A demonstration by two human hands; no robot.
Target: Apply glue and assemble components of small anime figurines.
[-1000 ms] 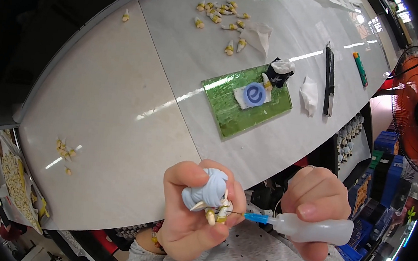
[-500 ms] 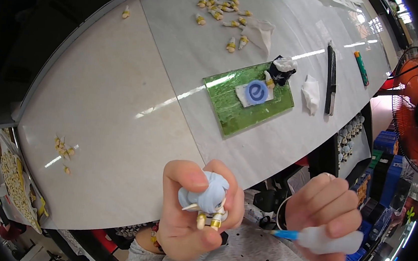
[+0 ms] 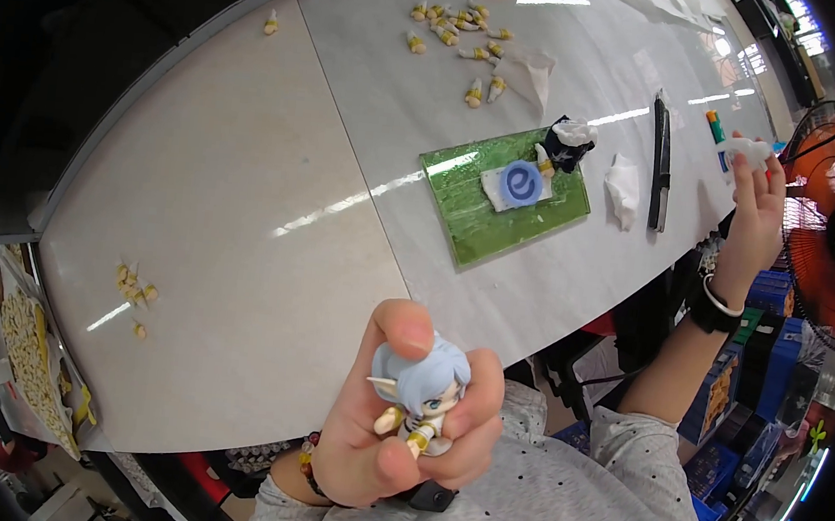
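My left hand is closed around a small doll figurine with pale blue hair, pointed ears and white-and-gold clothes. The thumb presses on its hair, and the face points up and to the right. Far out at the table's right edge, my right hand holds a white squeeze bottle in its fingertips. A green marker with an orange end lies right beside the bottle, partly covered by it.
A green slab carries a blue round piece on a white pad and a dark cloth bundle. Nearby lie a crumpled tissue, a black pen-like tool and several small figurine arms. An orange fan stands right.
My right hand has carried the squeeze bottle from beside the figurine to the table's far right, near the marker. The left hand has turned the figurine so its face shows more.
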